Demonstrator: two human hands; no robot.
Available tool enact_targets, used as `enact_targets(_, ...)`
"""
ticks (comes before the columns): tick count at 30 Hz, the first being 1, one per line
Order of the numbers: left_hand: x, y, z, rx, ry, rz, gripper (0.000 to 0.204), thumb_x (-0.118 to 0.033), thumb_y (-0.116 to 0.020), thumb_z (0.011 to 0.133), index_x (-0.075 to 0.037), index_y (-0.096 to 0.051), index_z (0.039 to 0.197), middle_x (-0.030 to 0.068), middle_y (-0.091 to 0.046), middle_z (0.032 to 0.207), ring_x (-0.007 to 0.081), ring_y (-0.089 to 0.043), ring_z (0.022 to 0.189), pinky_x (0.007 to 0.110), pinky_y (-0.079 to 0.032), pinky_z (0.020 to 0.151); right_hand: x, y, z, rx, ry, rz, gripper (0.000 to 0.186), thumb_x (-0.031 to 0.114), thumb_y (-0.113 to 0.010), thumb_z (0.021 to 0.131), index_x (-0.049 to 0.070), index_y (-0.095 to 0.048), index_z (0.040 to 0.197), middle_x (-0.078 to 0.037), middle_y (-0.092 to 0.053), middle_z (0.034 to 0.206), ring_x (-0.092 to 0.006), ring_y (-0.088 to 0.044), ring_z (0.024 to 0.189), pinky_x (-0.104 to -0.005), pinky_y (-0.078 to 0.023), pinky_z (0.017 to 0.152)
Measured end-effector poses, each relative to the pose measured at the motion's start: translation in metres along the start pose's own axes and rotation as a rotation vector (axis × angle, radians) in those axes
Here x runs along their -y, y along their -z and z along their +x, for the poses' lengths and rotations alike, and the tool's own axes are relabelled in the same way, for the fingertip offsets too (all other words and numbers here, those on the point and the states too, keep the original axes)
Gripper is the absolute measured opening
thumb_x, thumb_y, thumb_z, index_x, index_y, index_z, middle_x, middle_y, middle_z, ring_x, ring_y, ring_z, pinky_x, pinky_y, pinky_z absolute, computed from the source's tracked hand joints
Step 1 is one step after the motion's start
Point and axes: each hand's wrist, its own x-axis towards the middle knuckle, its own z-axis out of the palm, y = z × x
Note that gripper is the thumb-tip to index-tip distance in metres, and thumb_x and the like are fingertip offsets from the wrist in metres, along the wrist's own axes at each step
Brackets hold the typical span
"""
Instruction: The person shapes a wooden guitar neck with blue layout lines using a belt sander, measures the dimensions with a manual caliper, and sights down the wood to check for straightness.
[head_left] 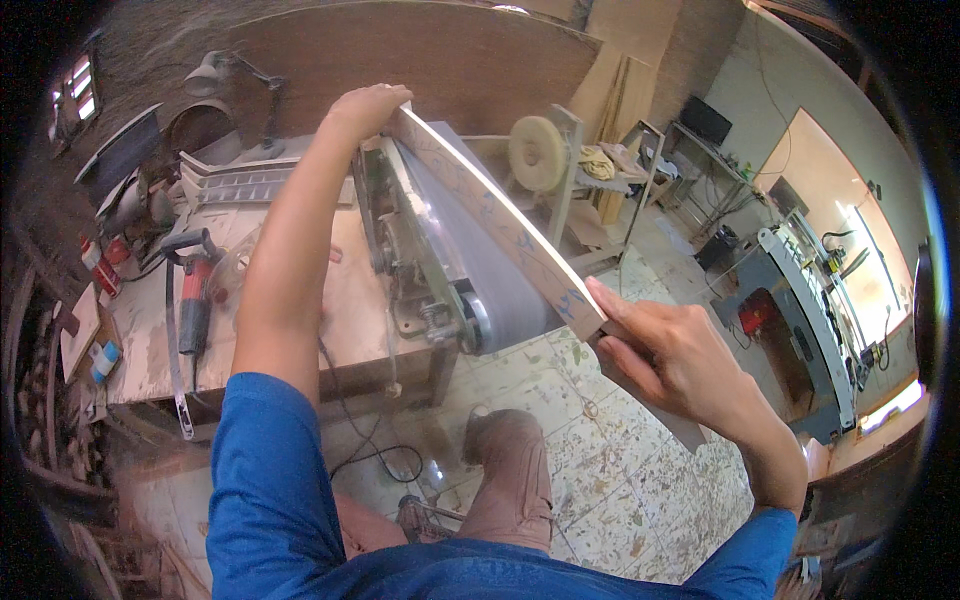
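A long pale wooden board [485, 210] with blue markings on its face lies diagonally against the grey, motion-blurred belt [490, 285] of a belt sander. My left hand [362, 108] is closed on the board's upper end, above the sander. At its lower right end my right hand [665, 355] grips it, with thumb and fingers around the edge. The sander's metal frame and roller [468, 320] show at the belt's left side, along the workbench's edge.
The workbench [150, 385] at left carries a red-and-grey power tool [195, 305], bottles [100, 268] and a desk lamp [205, 80]. A pale wheel [536, 152] stands behind the board. A machine [800, 320] stands at right. A black cable [370, 465] crosses the tiled floor [600, 480].
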Motion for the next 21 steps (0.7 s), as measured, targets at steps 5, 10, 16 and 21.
enact_targets(5,0.018,-0.021,0.014,-0.038,0.048,0.039,0.059,0.006,-0.055,0.091,-0.019,-0.052,0.144,0.0106,-0.052,0.153,0.0306,-0.051,0.14,0.045,-0.047,0.112,-0.006,-0.005,0.02,-0.026,0.031,-0.003,0.05,0.016,-0.066,0.094,0.001,-0.055,0.141,-0.022,-0.068,0.082,-0.041,-0.066,0.068,-0.0493,-0.053,0.064)
enact_targets(10,0.02,-0.018,0.026,0.037,0.161,0.015,0.057,0.003,-0.058,0.091,-0.019,-0.052,0.144,0.0083,-0.051,0.155,0.0303,-0.049,0.142,0.046,-0.047,0.113,-0.02,-0.011,0.038,-0.08,0.095,-0.006,0.048,0.016,-0.065,0.094,-0.001,-0.057,0.139,-0.023,-0.069,0.082,-0.0414,-0.067,0.07,-0.0496,-0.054,0.066)
enact_targets(16,0.027,-0.011,0.03,0.069,0.096,0.064,0.063,0.004,-0.062,0.088,-0.02,-0.052,0.146,0.0052,-0.055,0.151,0.0314,-0.053,0.137,0.046,-0.048,0.112,-0.021,-0.013,0.048,-0.066,0.089,-0.022,0.048,0.018,-0.065,0.094,0.0,-0.057,0.138,-0.023,-0.069,0.08,-0.0423,-0.068,0.071,-0.0506,-0.055,0.067)
enact_targets(21,0.02,0.01,0.02,0.126,-0.073,0.083,0.06,-0.001,-0.062,0.092,-0.026,-0.056,0.146,0.0012,-0.051,0.155,0.0328,-0.038,0.149,0.053,-0.038,0.119,-0.012,0.002,0.009,-0.011,0.019,0.036,0.051,0.014,-0.067,0.093,0.003,-0.055,0.141,-0.022,-0.069,0.084,-0.0412,-0.068,0.073,-0.0501,-0.053,0.067)
